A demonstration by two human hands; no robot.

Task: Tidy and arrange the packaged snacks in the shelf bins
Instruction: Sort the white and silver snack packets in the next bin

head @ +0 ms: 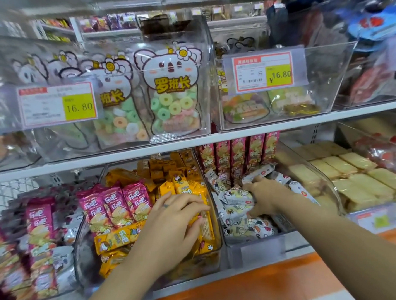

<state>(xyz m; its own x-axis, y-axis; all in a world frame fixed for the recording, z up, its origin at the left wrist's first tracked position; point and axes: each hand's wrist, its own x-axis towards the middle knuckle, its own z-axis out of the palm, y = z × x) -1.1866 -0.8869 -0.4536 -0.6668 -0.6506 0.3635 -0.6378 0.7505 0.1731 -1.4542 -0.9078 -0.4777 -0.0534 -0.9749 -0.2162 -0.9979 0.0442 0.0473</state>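
Observation:
On the lower shelf a clear bin (218, 239) holds orange snack packs (116, 237) and magenta snack packs (113, 205). My left hand (176, 219) lies over the orange packs at the bin's right side, fingers curled onto one orange pack. To the right, another clear bin (256, 243) is filled with white snack packs (245, 229) and red packs (237, 151) standing at the back. My right hand (263, 195) reaches into it and grips a white pack (236, 195).
A bin of pale yellow wafer packs (350, 179) sits far right. Magenta packs (39, 222) fill the bin at far left. The upper shelf (215, 139) carries clear bins of ring candy bags (172, 98) with 16.80 price tags (58, 105). An orange ledge (277, 289) runs below.

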